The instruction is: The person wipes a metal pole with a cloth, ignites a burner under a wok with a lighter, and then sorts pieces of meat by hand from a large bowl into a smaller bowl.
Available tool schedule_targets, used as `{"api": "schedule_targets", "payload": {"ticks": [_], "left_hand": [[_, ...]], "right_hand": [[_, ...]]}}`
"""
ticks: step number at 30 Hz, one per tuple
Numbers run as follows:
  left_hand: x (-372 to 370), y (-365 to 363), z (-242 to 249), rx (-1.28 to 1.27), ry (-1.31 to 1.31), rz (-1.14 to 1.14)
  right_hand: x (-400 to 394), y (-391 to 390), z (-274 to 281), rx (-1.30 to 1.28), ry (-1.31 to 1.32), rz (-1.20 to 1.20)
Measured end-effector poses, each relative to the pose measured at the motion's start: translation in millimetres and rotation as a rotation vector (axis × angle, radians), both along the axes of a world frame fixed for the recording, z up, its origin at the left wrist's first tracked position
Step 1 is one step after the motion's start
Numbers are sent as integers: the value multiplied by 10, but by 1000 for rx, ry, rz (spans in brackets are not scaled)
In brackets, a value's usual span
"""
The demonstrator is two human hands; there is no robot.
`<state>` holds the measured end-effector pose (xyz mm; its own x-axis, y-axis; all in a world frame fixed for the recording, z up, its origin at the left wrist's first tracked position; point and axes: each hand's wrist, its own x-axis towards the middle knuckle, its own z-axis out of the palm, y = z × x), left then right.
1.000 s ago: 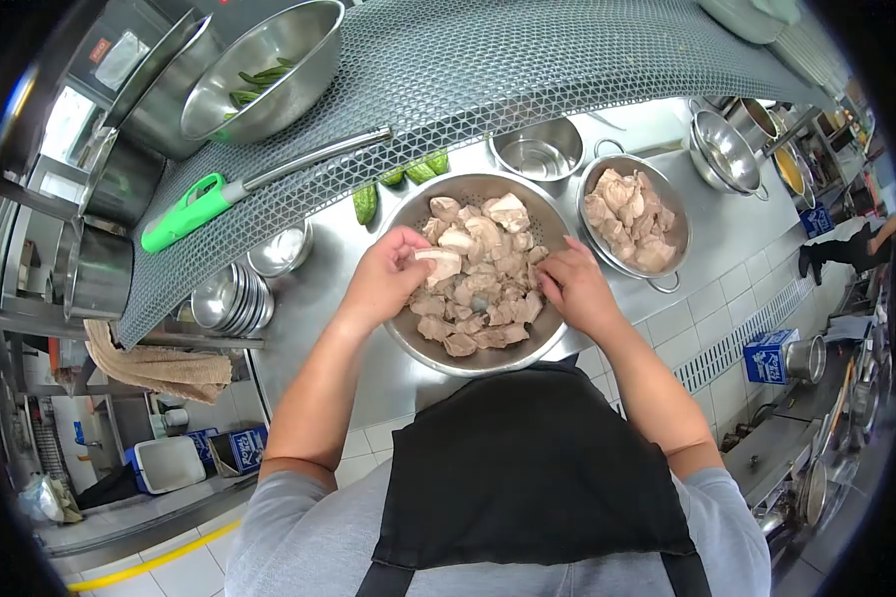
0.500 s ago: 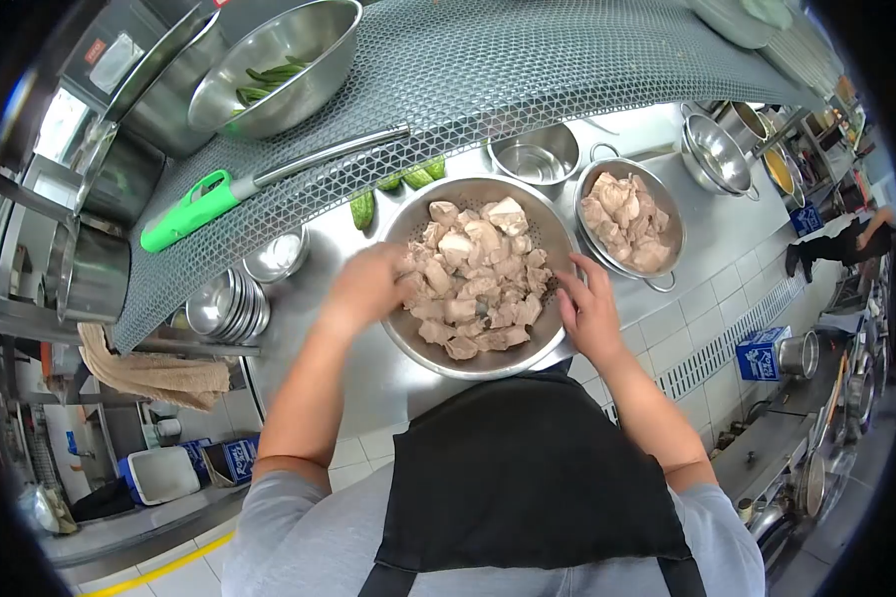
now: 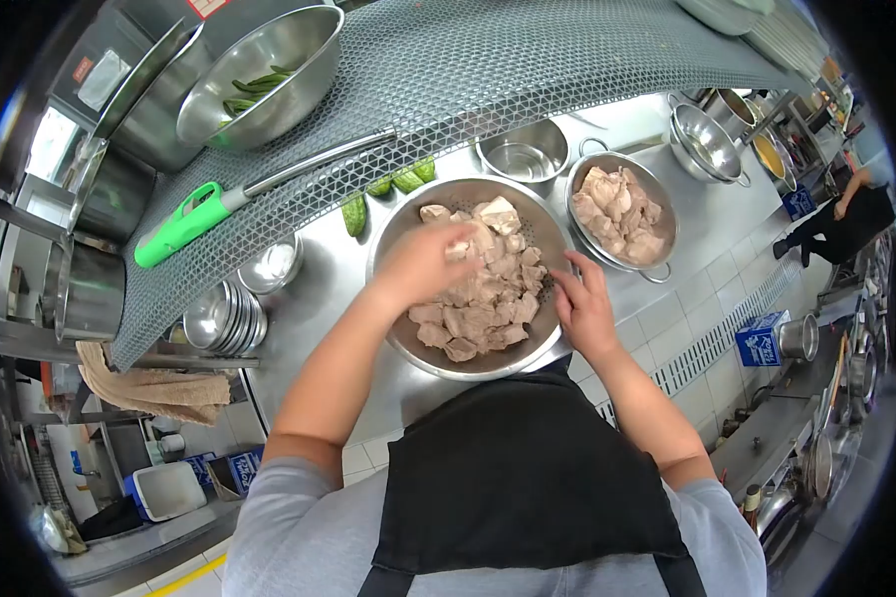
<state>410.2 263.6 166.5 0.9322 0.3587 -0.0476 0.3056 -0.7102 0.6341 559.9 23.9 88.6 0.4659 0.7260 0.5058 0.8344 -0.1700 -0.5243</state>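
Note:
A large perforated steel colander (image 3: 553,343) stands on the counter in front of me, filled with chunks of pale cooked meat (image 3: 483,323). Over the left part of the pile is my left hand (image 3: 423,264), fingers stretched out and apart from the thumb; it hides some pieces beneath it. My right hand (image 3: 585,306) rests by the colander's right rim with its fingers spread, holding nothing. Just to the right, a smaller two-handled colander (image 3: 669,214) contains more of the same meat (image 3: 619,214).
Overhead, a mesh-covered shelf (image 3: 468,60) carries a bowl (image 3: 314,85) of green vegetables and a green-handled lighter (image 3: 194,224). Cucumbers (image 3: 354,215), an empty pot (image 3: 523,154) and stacked bowls (image 3: 214,316) lie around the counter. Another person (image 3: 851,214) stands far right.
My left hand has moved from the colander's left rim rightward over the meat. My right hand stays by the right rim. The view has shifted slightly.

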Motion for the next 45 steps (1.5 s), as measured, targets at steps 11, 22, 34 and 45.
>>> {"api": "schedule_targets", "payload": {"ticks": [11,22,34,45], "left_hand": [[729,85,-441,-454,0,-157],[-725,526,248,-222,-153,313],[-445,-153,-46,-198,-61,57],[-653,-192,-97,39,165,-37]], "right_hand": [[-22,-59,14,-7,-51,-87],[-24,-93,2,-17,48,-82],[-48,-19,172,-90,-145,-57],[-245,489,148,-389,-76,325]]}}
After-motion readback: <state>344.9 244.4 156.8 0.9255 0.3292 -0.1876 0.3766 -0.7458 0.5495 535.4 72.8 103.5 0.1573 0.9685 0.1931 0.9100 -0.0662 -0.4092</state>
